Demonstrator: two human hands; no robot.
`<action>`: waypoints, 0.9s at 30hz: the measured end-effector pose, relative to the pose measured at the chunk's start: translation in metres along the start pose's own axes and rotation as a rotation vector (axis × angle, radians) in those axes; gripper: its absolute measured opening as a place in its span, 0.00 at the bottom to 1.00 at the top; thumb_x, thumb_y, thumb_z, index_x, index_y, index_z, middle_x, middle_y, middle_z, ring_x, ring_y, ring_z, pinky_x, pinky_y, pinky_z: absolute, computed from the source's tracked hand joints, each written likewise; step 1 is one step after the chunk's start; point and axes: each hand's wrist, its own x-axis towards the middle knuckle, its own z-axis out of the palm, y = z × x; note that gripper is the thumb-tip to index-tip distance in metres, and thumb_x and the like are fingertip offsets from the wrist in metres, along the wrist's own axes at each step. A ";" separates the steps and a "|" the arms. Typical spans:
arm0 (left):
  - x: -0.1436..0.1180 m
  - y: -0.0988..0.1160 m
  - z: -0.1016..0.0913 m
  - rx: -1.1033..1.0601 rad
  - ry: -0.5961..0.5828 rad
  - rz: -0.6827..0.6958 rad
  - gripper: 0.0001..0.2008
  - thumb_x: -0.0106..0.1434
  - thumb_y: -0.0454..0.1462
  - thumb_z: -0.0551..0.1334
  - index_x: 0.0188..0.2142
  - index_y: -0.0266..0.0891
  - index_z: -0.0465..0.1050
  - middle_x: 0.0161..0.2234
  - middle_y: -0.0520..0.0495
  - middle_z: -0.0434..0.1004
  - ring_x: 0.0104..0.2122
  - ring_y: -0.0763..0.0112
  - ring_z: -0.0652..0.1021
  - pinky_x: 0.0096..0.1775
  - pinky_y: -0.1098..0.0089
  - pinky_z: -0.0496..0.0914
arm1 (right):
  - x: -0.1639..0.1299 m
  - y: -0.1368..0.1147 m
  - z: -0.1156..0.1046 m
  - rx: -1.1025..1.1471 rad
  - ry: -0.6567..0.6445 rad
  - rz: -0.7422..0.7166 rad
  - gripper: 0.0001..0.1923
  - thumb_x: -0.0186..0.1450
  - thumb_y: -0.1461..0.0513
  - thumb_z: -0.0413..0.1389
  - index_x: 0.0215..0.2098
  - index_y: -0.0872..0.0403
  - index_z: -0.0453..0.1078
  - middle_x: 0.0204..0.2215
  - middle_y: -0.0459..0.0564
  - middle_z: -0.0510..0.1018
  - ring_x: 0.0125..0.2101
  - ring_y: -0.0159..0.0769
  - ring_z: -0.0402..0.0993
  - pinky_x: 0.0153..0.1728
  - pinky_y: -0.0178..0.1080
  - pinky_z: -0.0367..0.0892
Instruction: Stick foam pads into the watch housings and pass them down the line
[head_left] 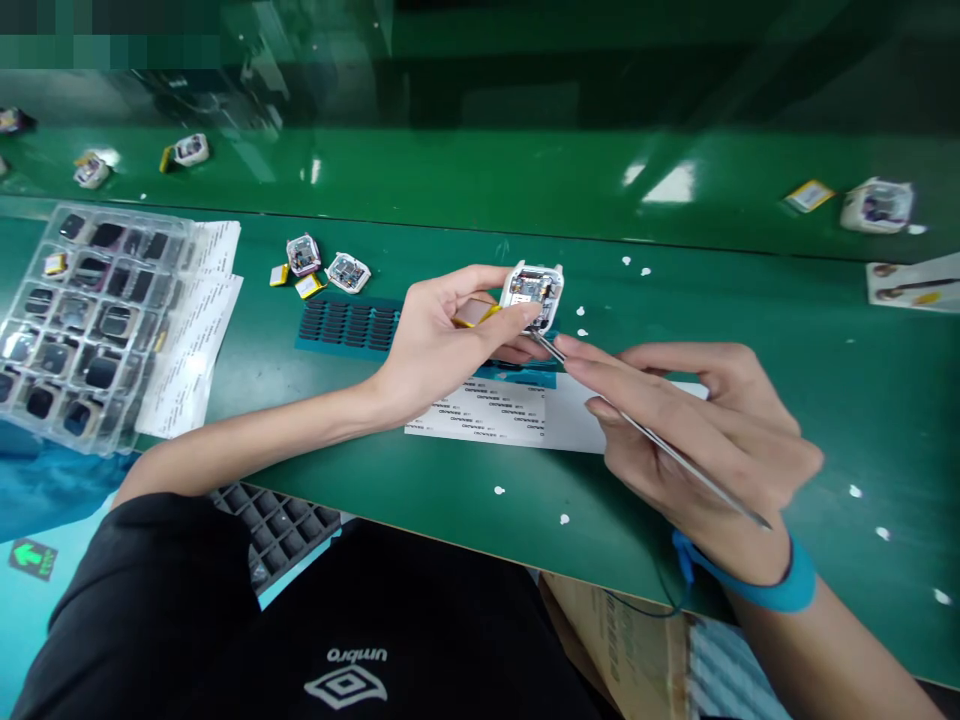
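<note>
— Right hand?
— Pinching tweezers, tip at the open case, frame centre.
— Left hand?
— Gripping that case, battery hanging loose. Not seated yet.
— Beyond?
— More open cases, upper left on the worktop.

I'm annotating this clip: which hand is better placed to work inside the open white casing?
Right: the right hand holds metal tweezers with their tip at the open white casing, which the left hand grips.

The left hand reached forward, fingers curled in a pinch. The right hand lay lower, fingers extended leftward and closed together.
</note>
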 end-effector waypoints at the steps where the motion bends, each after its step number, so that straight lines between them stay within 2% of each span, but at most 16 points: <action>1: 0.002 -0.001 -0.001 0.013 -0.003 0.018 0.09 0.66 0.35 0.68 0.46 0.37 0.78 0.31 0.52 0.86 0.32 0.70 0.87 0.36 0.70 0.83 | 0.000 0.000 0.000 -0.007 0.009 -0.006 0.37 0.69 0.74 0.62 0.71 0.42 0.66 0.50 0.47 0.86 0.40 0.40 0.83 0.39 0.44 0.76; 4: 0.022 0.004 -0.021 0.145 0.028 0.126 0.16 0.61 0.40 0.72 0.49 0.40 0.78 0.35 0.51 0.86 0.36 0.66 0.86 0.39 0.64 0.81 | 0.001 0.001 -0.002 -0.050 0.027 -0.046 0.36 0.69 0.73 0.63 0.71 0.44 0.66 0.49 0.47 0.87 0.39 0.40 0.84 0.38 0.44 0.75; 6: 0.046 0.014 -0.052 0.337 0.105 0.217 0.19 0.63 0.44 0.70 0.53 0.50 0.78 0.36 0.55 0.86 0.44 0.64 0.84 0.45 0.60 0.77 | 0.001 0.002 -0.003 -0.084 0.025 -0.099 0.36 0.69 0.72 0.64 0.71 0.46 0.65 0.50 0.47 0.86 0.38 0.42 0.84 0.35 0.45 0.74; 8: 0.072 0.028 -0.093 0.648 0.177 0.300 0.16 0.67 0.45 0.65 0.54 0.62 0.76 0.32 0.64 0.84 0.51 0.65 0.76 0.55 0.59 0.69 | 0.002 0.001 -0.005 -0.114 0.018 -0.152 0.35 0.69 0.72 0.64 0.71 0.47 0.65 0.50 0.47 0.86 0.38 0.43 0.84 0.34 0.46 0.73; 10: 0.094 0.043 -0.131 0.765 0.203 0.264 0.11 0.61 0.38 0.68 0.41 0.59 0.78 0.28 0.64 0.82 0.57 0.61 0.66 0.68 0.61 0.54 | 0.004 -0.001 -0.009 -0.136 0.002 -0.185 0.34 0.69 0.71 0.64 0.70 0.49 0.66 0.51 0.47 0.85 0.39 0.43 0.85 0.36 0.46 0.73; 11: 0.102 0.049 -0.146 0.813 0.219 0.256 0.11 0.56 0.36 0.70 0.38 0.54 0.78 0.30 0.62 0.82 0.58 0.57 0.64 0.71 0.55 0.48 | 0.005 -0.002 -0.011 -0.143 0.001 -0.193 0.32 0.69 0.71 0.64 0.69 0.50 0.66 0.51 0.47 0.85 0.40 0.42 0.85 0.37 0.46 0.74; 13: 0.115 0.054 -0.158 0.861 0.238 0.277 0.09 0.54 0.36 0.71 0.34 0.48 0.76 0.39 0.60 0.82 0.59 0.54 0.62 0.73 0.50 0.39 | 0.005 -0.004 -0.015 -0.141 -0.014 -0.190 0.32 0.69 0.70 0.65 0.68 0.49 0.67 0.52 0.47 0.84 0.41 0.42 0.85 0.39 0.46 0.74; 14: 0.121 0.054 -0.155 0.877 0.242 0.302 0.09 0.55 0.37 0.71 0.35 0.46 0.76 0.44 0.59 0.82 0.60 0.55 0.61 0.73 0.50 0.37 | 0.005 -0.005 -0.018 -0.138 -0.029 -0.175 0.32 0.69 0.70 0.64 0.68 0.46 0.67 0.53 0.45 0.84 0.41 0.42 0.85 0.40 0.46 0.75; 15: 0.127 0.051 -0.146 0.874 0.244 0.348 0.07 0.57 0.38 0.70 0.37 0.47 0.76 0.49 0.59 0.80 0.61 0.56 0.60 0.74 0.52 0.37 | 0.005 -0.005 -0.020 -0.138 -0.041 -0.154 0.33 0.70 0.69 0.64 0.69 0.42 0.65 0.54 0.44 0.83 0.42 0.42 0.85 0.40 0.46 0.75; 17: 0.140 0.039 -0.111 0.842 0.213 0.470 0.04 0.63 0.40 0.66 0.39 0.50 0.76 0.52 0.58 0.79 0.61 0.57 0.61 0.73 0.57 0.42 | 0.003 -0.005 -0.025 -0.155 -0.048 -0.113 0.36 0.71 0.68 0.63 0.71 0.36 0.62 0.56 0.41 0.82 0.43 0.42 0.85 0.41 0.46 0.76; 18: 0.147 0.031 -0.086 0.785 0.176 0.581 0.04 0.65 0.40 0.63 0.39 0.52 0.76 0.52 0.54 0.79 0.60 0.55 0.62 0.73 0.56 0.46 | 0.002 -0.004 -0.028 -0.176 -0.029 -0.104 0.38 0.71 0.68 0.62 0.73 0.35 0.60 0.56 0.41 0.82 0.43 0.42 0.85 0.41 0.46 0.77; 20: 0.161 0.014 -0.027 0.801 -0.001 0.681 0.08 0.68 0.41 0.58 0.39 0.53 0.77 0.51 0.48 0.80 0.59 0.49 0.67 0.71 0.51 0.51 | 0.000 -0.002 -0.030 -0.235 0.071 -0.111 0.39 0.71 0.70 0.62 0.75 0.41 0.58 0.56 0.45 0.82 0.41 0.42 0.85 0.40 0.45 0.77; 23: 0.183 -0.007 0.067 1.018 -0.294 0.652 0.19 0.74 0.43 0.53 0.49 0.40 0.80 0.56 0.37 0.79 0.60 0.48 0.72 0.67 0.51 0.59 | -0.002 0.001 -0.030 -0.328 0.260 -0.178 0.35 0.70 0.70 0.62 0.73 0.52 0.64 0.52 0.50 0.85 0.38 0.41 0.83 0.38 0.43 0.76; 25: 0.198 -0.016 0.120 1.079 -0.480 0.641 0.25 0.78 0.42 0.46 0.58 0.35 0.77 0.62 0.36 0.76 0.63 0.55 0.73 0.67 0.59 0.61 | -0.003 0.004 -0.028 -0.360 0.260 -0.188 0.33 0.70 0.70 0.62 0.72 0.53 0.65 0.49 0.50 0.86 0.37 0.42 0.82 0.38 0.43 0.76; 26: 0.205 -0.019 0.142 1.119 -0.540 0.610 0.25 0.80 0.41 0.44 0.64 0.35 0.72 0.67 0.37 0.71 0.67 0.58 0.70 0.68 0.62 0.59 | -0.003 0.005 -0.026 -0.365 0.251 -0.206 0.33 0.71 0.70 0.61 0.73 0.53 0.64 0.49 0.51 0.86 0.37 0.42 0.82 0.38 0.43 0.76; 27: 0.211 -0.021 0.160 1.133 -0.527 0.594 0.25 0.80 0.40 0.45 0.68 0.32 0.68 0.71 0.34 0.65 0.70 0.57 0.68 0.70 0.62 0.58 | -0.004 0.007 -0.025 -0.369 0.252 -0.208 0.34 0.71 0.70 0.60 0.73 0.52 0.63 0.49 0.51 0.86 0.37 0.41 0.82 0.38 0.43 0.76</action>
